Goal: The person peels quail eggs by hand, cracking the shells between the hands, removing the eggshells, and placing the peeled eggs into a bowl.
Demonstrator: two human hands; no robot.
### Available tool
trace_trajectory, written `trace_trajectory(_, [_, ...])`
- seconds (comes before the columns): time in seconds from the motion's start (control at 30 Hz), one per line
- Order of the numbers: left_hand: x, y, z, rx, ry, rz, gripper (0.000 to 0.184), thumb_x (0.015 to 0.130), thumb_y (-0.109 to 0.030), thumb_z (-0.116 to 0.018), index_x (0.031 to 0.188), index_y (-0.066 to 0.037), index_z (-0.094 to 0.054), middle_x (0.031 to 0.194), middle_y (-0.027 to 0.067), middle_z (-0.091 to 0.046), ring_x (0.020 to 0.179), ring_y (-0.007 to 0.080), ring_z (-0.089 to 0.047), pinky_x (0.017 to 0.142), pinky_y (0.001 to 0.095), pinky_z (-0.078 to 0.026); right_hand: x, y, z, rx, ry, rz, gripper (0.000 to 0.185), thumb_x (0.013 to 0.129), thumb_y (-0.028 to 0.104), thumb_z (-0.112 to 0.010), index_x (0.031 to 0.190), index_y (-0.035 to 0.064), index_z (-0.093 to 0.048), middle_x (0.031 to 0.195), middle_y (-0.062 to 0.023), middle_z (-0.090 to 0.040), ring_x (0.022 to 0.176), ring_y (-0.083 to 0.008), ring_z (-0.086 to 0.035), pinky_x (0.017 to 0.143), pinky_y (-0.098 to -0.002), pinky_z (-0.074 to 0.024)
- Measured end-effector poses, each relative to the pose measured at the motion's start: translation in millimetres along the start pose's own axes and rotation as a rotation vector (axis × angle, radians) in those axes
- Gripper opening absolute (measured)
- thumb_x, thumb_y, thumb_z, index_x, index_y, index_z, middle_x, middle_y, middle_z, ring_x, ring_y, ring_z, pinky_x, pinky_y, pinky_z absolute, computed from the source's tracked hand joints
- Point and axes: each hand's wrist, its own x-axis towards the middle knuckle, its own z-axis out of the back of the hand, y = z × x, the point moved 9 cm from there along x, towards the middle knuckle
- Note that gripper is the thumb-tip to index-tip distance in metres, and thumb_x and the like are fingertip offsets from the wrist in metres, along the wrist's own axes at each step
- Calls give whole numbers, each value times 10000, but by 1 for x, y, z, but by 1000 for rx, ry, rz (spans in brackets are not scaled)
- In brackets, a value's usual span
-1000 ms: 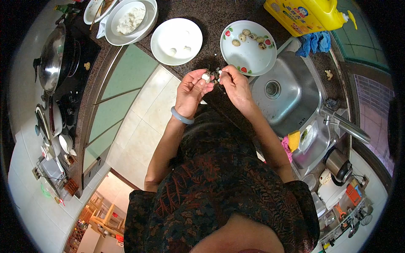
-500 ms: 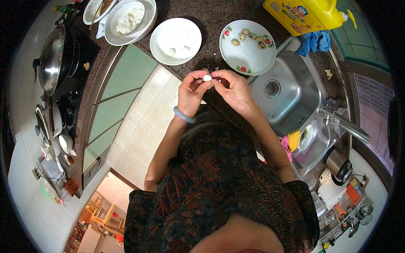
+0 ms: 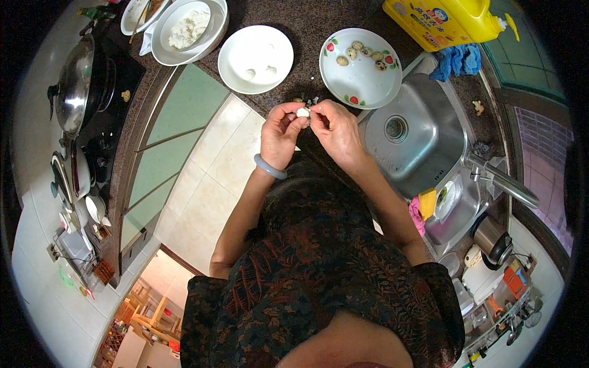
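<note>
My left hand (image 3: 281,136), with a pale bangle at the wrist, pinches a small, partly peeled quail egg (image 3: 302,113). The fingertips of my right hand (image 3: 336,130) are closed at the egg's right side, touching it or its shell. Bits of shell (image 3: 313,100) lie on the counter just beyond the fingers. Peeled white eggs (image 3: 270,71) sit in a white bowl (image 3: 231,59) at the upper left of my hands. Several speckled eggs (image 3: 367,51) are in a bowl with a strawberry pattern (image 3: 337,86) at the upper right.
On the right is a steel sink (image 3: 417,147) with a faucet (image 3: 503,185). A yellow jug (image 3: 438,21) and blue cloth (image 3: 457,62) stand behind it. Far left are a lidded wok (image 3: 75,92) and a bowl of white food (image 3: 189,30). A yellow sponge (image 3: 427,204) lies beside the sink.
My right hand has moved left from over the shell bits to the egg, and its fingers now meet it. My left hand has shifted slightly right. More white of the egg shows.
</note>
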Motion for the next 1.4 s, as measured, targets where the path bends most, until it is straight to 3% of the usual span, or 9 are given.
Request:
trace_trajectory(0.07, [-1, -1, -2, -42, 27, 33, 298, 940, 49, -603, 1233, -3, -590, 1051, 58, -661, 934, 123, -632, 865, 259, -533, -1, 0, 0, 10, -22, 8, 148, 825, 36, -699, 904, 11, -576, 768, -166, -615, 753, -366, -648, 663, -422, -519])
trace_trajectory(0.27, [-1, 0, -3, -188, 40, 96, 303, 947, 2, -618, 1249, -4, -590, 1085, 65, -664, 957, 130, -632, 870, 266, -532, -3, -13, -2, 144, -16, -157, 133, 838, 34, -683, 927, 9, -588, 802, -177, -640, 729, -339, -666, 646, -390, -528])
trace_trajectory(0.5, [-1, 5, 0, -117, 52, 127, 299, 963, -29, -608, 1261, -2, -586, 1106, 62, -655, 953, 137, -644, 881, 281, -542, -6, -25, -6, 207, 28, -257, 135, 844, 46, -688, 951, 6, -617, 803, -163, -670, 704, -254, -681, 648, -354, -533])
trace_trajectory(0.77, [-4, -2, -7, -372, 73, 236, 297, 1007, -33, -519, 1300, 5, -549, 1131, 91, -642, 984, 168, -661, 905, 306, -555, -9, -46, 0, 207, 9, -367, 126, 877, 60, -657, 986, 2, -631, 778, -149, -660, 695, -199, -663, 651, -331, -518])
trace_trajectory(0.93, [-3, 2, -6, -353, 52, 241, 304, 1000, -18, -524, 1302, 3, -546, 1130, 94, -642, 991, 170, -660, 917, 307, -554, -9, -40, -2, 143, 193, -452, 137, 909, 109, -651, 966, -11, -618, 775, -148, -654, 682, -215, -647, 655, -333, -506])
trace_trajectory(1.13, [-2, 2, -5, -278, 44, 173, 294, 963, 11, -582, 1257, 3, -570, 1108, 79, -643, 982, 160, -653, 896, 296, -559, -5, -24, 1, 239, 63, -274, 152, 892, 125, -682, 976, 6, -642, 883, -149, -683, 730, -249, -673, 667, -353, -525])
trace_trajectory(1.4, [1, 5, 2, -108, 19, 12, 300, 915, 49, -641, 1205, -21, -607, 1064, 38, -647, 912, 109, -614, 834, 252, -526, -3, -15, -3, 137, 122, -164, 179, 846, 102, -712, 995, 15, -667, 874, -150, -678, 757, -303, -671, 683, -375, -526])
